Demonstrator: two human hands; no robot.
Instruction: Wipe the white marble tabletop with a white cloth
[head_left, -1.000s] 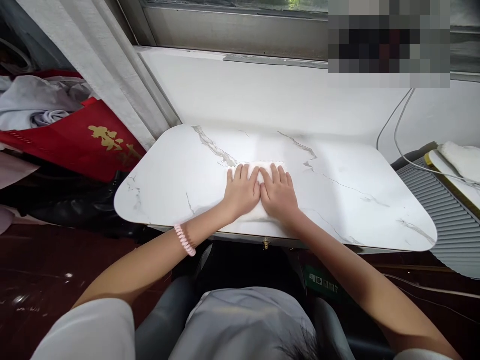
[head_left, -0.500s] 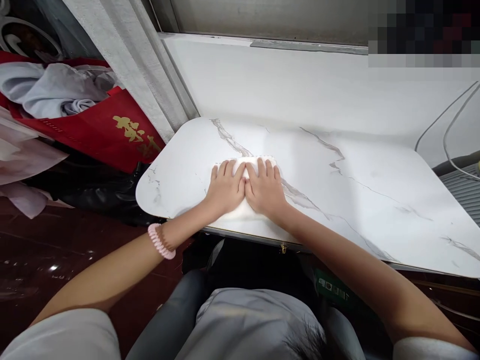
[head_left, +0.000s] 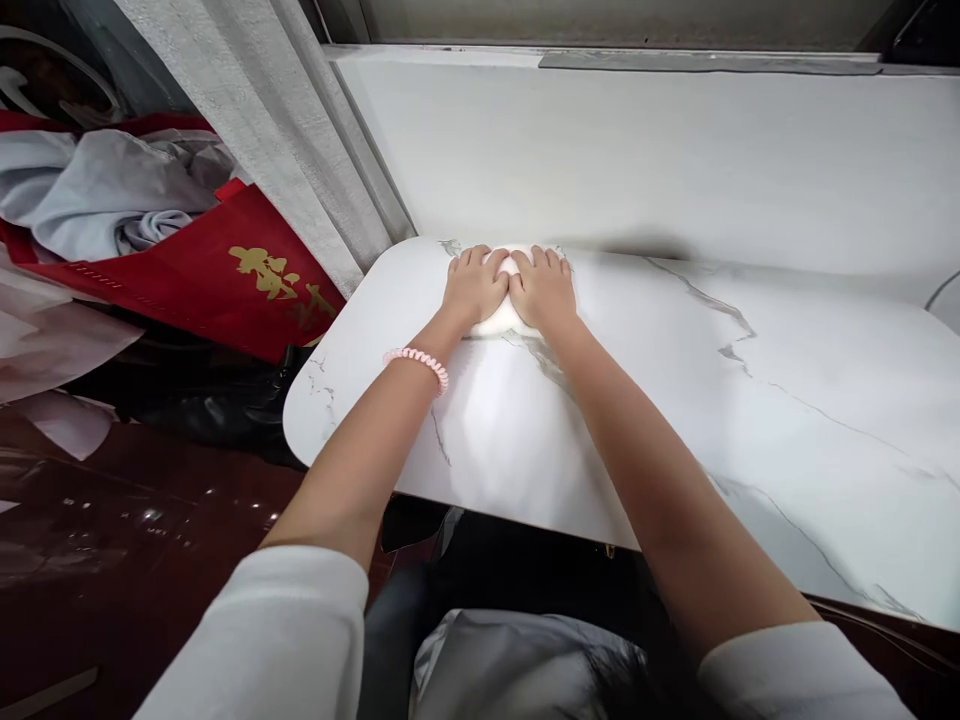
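Note:
A folded white cloth (head_left: 501, 320) lies on a white marble-patterned tabletop (head_left: 517, 430), near its back edge. My left hand (head_left: 475, 288) rests palm down on the left part of the cloth, fingers extended forward. On the right part, my right hand (head_left: 544, 290) lies flat in the same way, its thumb close to the left one. Both hands press from above rather than wrapping round the cloth, and they cover much of it. A pink coiled band (head_left: 420, 362) circles my left wrist.
Behind the tabletop rises a white wall panel (head_left: 637, 150), with a grey post (head_left: 277, 120) at its left. A red bag (head_left: 187, 280) with gold characters, holding pale fabric (head_left: 97, 190), stands left of the table. Dark reddish flooring (head_left: 150, 560) shows below.
Both hands and the cloth have slid forward from near the table's front edge to its back edge. My arms are more stretched, and the view has shifted slightly.

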